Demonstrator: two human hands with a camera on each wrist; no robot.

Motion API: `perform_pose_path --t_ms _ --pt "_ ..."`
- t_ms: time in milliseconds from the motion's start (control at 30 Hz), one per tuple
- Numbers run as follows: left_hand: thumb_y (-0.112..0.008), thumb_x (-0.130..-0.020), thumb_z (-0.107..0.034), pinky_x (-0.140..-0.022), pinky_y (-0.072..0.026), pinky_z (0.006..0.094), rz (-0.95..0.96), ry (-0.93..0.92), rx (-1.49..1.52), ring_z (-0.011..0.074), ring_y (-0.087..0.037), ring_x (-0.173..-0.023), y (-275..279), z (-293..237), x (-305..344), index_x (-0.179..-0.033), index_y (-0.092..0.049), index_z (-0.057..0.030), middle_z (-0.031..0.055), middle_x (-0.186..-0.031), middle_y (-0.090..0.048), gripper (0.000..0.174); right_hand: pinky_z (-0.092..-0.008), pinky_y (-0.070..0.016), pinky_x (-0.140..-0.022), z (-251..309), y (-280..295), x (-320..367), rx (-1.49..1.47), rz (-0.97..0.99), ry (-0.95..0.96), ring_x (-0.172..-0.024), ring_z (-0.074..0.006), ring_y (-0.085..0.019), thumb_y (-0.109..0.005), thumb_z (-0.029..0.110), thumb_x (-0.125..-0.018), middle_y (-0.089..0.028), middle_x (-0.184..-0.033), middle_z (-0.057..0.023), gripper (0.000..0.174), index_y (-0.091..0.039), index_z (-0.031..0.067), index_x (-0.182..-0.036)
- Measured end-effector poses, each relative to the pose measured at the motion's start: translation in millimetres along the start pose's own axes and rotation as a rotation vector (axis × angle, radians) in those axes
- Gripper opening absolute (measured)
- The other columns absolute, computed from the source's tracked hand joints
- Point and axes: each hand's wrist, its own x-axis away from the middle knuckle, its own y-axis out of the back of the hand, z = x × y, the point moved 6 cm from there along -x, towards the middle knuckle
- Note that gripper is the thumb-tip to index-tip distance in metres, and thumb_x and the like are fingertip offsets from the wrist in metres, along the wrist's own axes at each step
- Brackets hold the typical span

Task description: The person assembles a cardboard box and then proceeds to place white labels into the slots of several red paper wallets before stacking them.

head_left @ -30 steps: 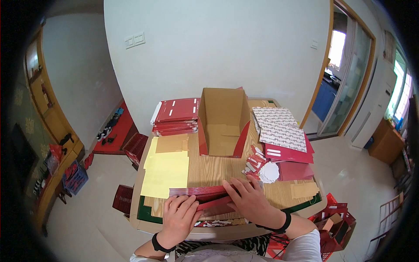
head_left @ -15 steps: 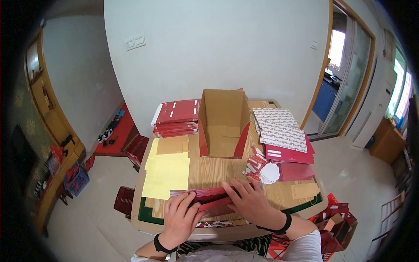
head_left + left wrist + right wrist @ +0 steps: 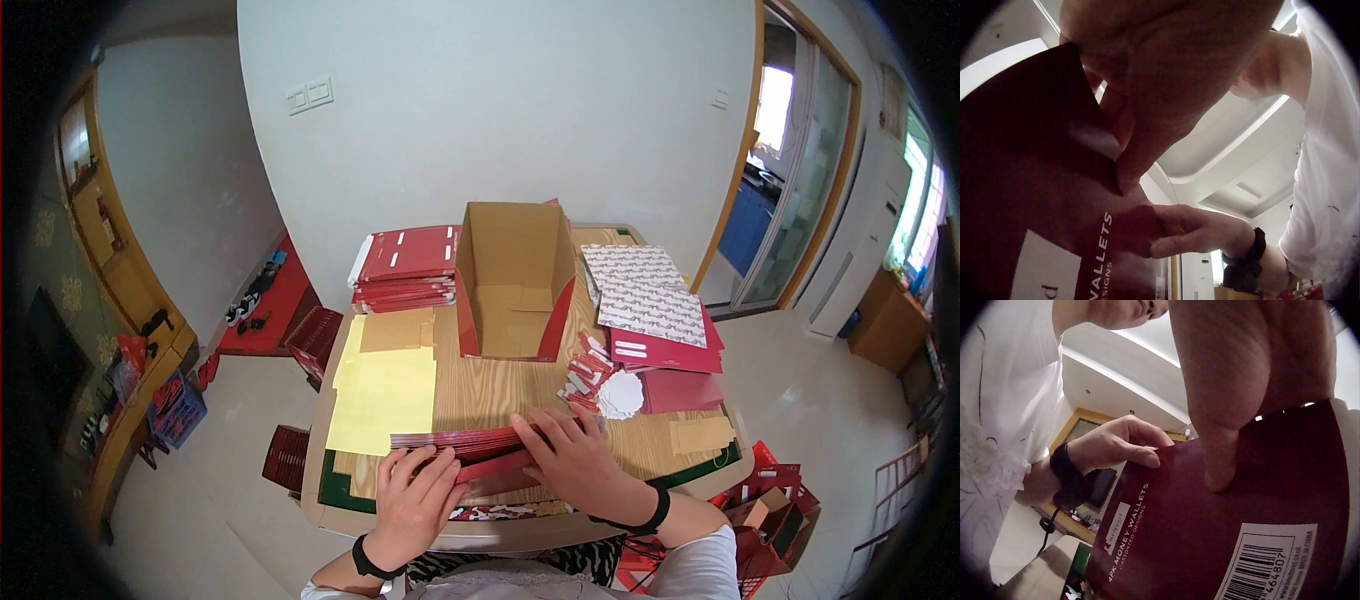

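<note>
Pinched in left hand [image 3: 412, 495] and right hand [image 3: 575, 460] alike, the stack of red cards [image 3: 475, 442] is at the table's [image 3: 490, 390] near side. Left wrist view: left thumb [image 3: 1138, 159] presses its face. Right wrist view: right thumb [image 3: 1219, 465] sits above the barcode label [image 3: 1266, 562]; even pressure should keep edges flush.

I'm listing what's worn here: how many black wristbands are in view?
2: one black wristband on the wrist of the left hand, another on that of the right hand.
</note>
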Motion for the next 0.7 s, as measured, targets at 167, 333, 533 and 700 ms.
perform_pose_path --t_ms 167,333,533,700 --pt "-0.076 -0.065 -0.013 -0.091 -0.0375 0.0421 -0.01 -0.013 0.005 0.0251 -0.052 -0.101 -0.8 0.8 0.8 -0.099 -0.063 -0.0045 0.0051 -0.11 -0.061 0.037 -0.0469 -0.0324 -0.096 -0.1 -1.1 -0.1 0.002 -0.005 -0.004 -0.111 -0.0241 -0.046 -0.064 0.031 -0.077 -0.046 -0.118 -0.011 0.064 -0.041 0.0057 -0.131" --pt "-0.076 -0.064 -0.013 -0.083 -0.0395 0.0393 -0.035 0.021 0.042 0.0252 -0.052 -0.092 -0.6 1.3 -0.1 -0.099 -0.062 -0.0056 0.0054 -0.098 -0.058 0.038 -0.0474 -0.0324 -0.096 0.2 -0.7 -0.6 0.005 -0.011 -0.003 -0.11 -0.0243 -0.046 -0.065 0.032 -0.077 -0.046 -0.117 -0.0113 0.064 -0.041 0.0057 -0.13" --pt "-0.077 -0.064 -0.014 -0.08 -0.0395 0.0386 -0.009 0.08 0.024 0.0252 -0.051 -0.091 0.6 1.3 -2.2 -0.098 -0.062 -0.0064 0.0061 -0.095 -0.056 0.038 -0.048 -0.033 -0.096 0.5 0.2 0.0 -0.002 -0.004 0.007 -0.111 -0.025 -0.047 -0.065 0.032 -0.076 -0.047 -0.118 -0.0121 0.065 -0.041 0.0054 -0.131" --pt "-0.076 -0.064 -0.014 -0.087 -0.0386 0.0398 -0.033 0.005 -0.009 0.0251 -0.052 -0.1 0.4 -0.4 -2.2 -0.098 -0.062 -0.0058 0.0052 -0.107 -0.059 0.038 -0.0486 -0.0331 -0.097 0.2 -0.5 0.8 -0.006 0.012 0.005 -0.112 -0.0255 -0.047 -0.065 0.032 -0.076 -0.047 -0.12 -0.0128 0.066 -0.041 0.0052 -0.131"
